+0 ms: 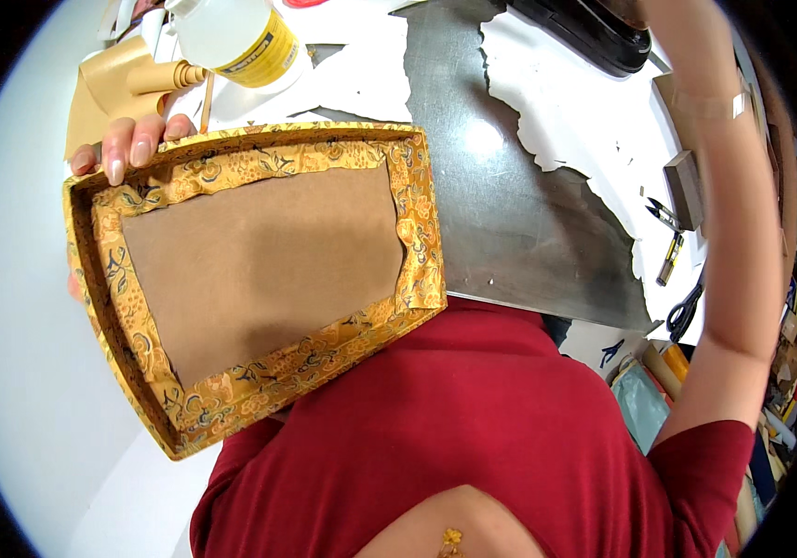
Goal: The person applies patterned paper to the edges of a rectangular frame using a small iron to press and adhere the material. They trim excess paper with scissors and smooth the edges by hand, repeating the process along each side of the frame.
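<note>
My left hand [132, 147] grips the far left corner of a shallow box tray [421, 219], its fingers curled over the rim. Gold patterned brocade covers the tray's walls and folds onto the inside floor. Bare brown board [259, 265] shows in the middle of that floor. The tray is tilted, its open side facing me. My right arm stretches up the right side to the top edge, where only part of my right hand [682, 42] shows. Its fingers are cut off or hidden, close to a glossy black object [594, 42] that I cannot identify.
A bottle with a yellow label [259, 56] stands at the back left beside a tan sheet rolled at one end [105, 88]. Torn-edged white paper [556, 102] lies on the dark tabletop [501, 232]. A grey block [684, 191], pens [668, 256] and black-handled scissors [685, 312] lie right.
</note>
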### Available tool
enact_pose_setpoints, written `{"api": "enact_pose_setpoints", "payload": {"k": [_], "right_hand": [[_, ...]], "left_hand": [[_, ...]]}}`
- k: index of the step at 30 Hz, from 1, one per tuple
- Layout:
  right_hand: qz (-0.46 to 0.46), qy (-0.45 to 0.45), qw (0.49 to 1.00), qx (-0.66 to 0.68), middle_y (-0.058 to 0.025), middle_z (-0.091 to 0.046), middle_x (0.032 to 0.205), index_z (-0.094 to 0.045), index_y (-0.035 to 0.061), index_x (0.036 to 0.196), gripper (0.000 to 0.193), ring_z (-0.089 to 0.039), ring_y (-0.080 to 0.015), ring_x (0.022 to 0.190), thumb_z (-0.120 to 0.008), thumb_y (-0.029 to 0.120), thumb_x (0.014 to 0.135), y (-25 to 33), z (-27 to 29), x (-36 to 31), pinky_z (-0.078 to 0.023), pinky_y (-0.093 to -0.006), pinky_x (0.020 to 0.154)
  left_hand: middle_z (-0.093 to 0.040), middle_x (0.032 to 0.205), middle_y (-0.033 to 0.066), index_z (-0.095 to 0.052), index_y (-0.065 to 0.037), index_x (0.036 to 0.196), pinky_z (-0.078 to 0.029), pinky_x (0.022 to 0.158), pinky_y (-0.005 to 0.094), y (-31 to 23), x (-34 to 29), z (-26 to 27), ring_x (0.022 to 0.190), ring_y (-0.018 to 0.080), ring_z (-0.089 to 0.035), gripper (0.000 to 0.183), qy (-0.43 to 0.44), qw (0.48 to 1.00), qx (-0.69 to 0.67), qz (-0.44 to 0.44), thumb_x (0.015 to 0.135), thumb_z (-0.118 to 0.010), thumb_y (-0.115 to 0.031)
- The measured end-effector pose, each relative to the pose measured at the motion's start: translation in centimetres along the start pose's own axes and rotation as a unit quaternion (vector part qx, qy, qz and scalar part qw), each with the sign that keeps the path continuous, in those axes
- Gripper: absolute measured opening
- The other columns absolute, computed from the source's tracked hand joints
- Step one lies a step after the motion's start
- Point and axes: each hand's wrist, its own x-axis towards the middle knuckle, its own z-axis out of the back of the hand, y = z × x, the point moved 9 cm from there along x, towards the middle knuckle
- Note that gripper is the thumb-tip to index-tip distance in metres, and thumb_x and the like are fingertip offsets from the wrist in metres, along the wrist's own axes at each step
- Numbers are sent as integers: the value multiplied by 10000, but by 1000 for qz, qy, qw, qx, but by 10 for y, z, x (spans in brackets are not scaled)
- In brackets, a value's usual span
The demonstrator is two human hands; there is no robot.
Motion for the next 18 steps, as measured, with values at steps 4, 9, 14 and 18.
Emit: {"api": "enact_pose_setpoints", "payload": {"k": [4,9,14,18], "right_hand": [[-274,376,858,220,-25,-733,1092,-638,70,1438,400,-698,-108,1034,-635,298,1109,71,-85,-164,-587,-278,797],[-411,396,650,502,-116,-783,1162,-628,-57,1419,448,-727,-145,1032,-627,253,1095,135,-113,-204,-593,-315,915],[-394,327,710,483,-112,-787,1155,-647,-79,1350,359,-723,-130,1030,-617,145,1071,122,-105,-222,-584,-318,949],[-390,290,719,498,-99,-789,1124,-652,-80,1329,351,-715,-109,994,-651,118,1039,128,-107,-227,-584,-305,929]], "left_hand": [[-685,1278,-16,-709,-250,1375,-373,1149,406,-47,-25,-8,1229,163,-601,560,5,998,61,-11,918,-794,-562],[-720,1186,-50,-755,-275,1249,-371,1162,399,-49,35,-31,1192,151,-629,223,60,998,7,-1,1119,-599,-367],[-713,1096,-73,-762,-261,1191,-383,1128,424,-18,56,-68,1143,148,-643,228,92,995,-18,14,1138,-555,-341],[-690,1076,-59,-738,-241,1220,-392,1101,480,-30,63,-106,1129,179,-649,256,138,987,55,56,1141,-526,-361]]}}
